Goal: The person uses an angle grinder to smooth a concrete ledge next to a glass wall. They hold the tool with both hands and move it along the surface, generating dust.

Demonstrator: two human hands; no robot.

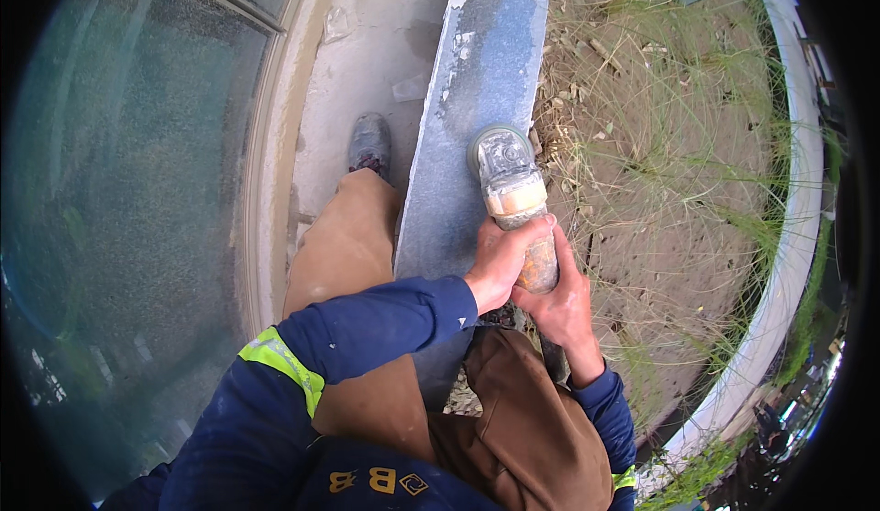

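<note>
A dusty angle grinder (514,192) with an orange-banded body rests its disc (488,141) on the right part of a long grey stone slab (477,89) that runs away from me. My left hand (500,259) wraps the grinder's body from the left. My right hand (556,302) grips its rear handle from below and the right. Both sleeves are dark blue with yellow reflective bands. My brown-trousered legs straddle the slab's near end, and my left shoe (370,144) stands on the concrete beside it.
A large glass pane (128,208) with a curved pale frame fills the left. A concrete strip (367,43) lies between it and the slab. Bare dirt with sparse grass (660,144) spreads to the right, bounded by a white curved curb (793,236).
</note>
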